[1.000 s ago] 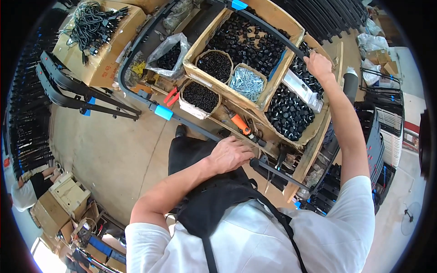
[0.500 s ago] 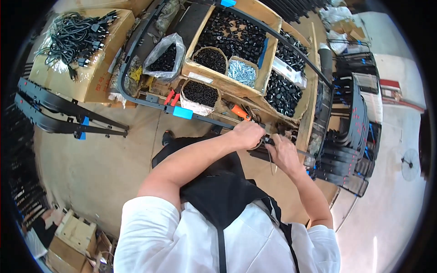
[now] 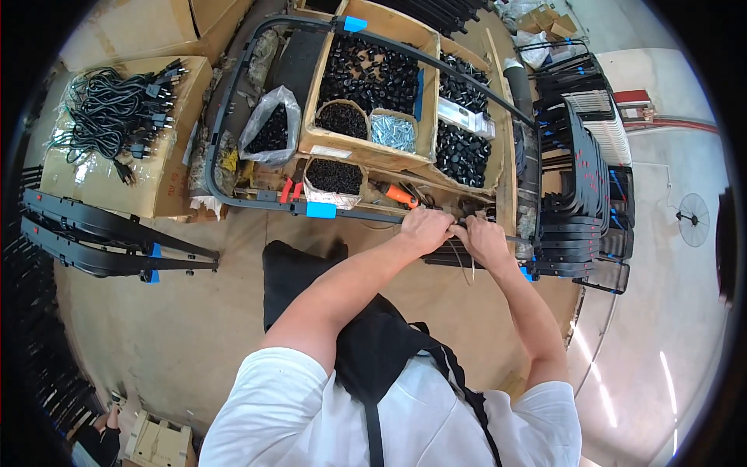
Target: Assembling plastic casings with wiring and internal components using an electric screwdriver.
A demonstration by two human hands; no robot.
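Note:
My left hand (image 3: 427, 232) is closed at the near bar of a black tubular frame (image 3: 359, 213) with blue wraps; its fingers hide what they grip. Close beside it, my right hand (image 3: 485, 243) pinches a thin cable (image 3: 468, 268) at the same bar, fingertips nearly meeting the left hand's. A loop of the cable hangs below the bar. Just beyond the left hand lies an orange-handled tool (image 3: 401, 194). A white-sided container of small black screws (image 3: 334, 177) stands farther left, with red-handled pliers (image 3: 292, 189) beside it.
Beyond the bar, a wooden box (image 3: 366, 152) holds black caps and silver screws (image 3: 393, 132). A plastic bag (image 3: 270, 124) of black parts sits left of it. Black power cords (image 3: 117, 117) lie on a carton. Black frames (image 3: 576, 171) are stacked at right, others (image 3: 101, 226) at left.
The view has shifted, with the bench and frame now a little left. My hands have drawn closer together at the bar, and the small black part seen between them is now hidden.

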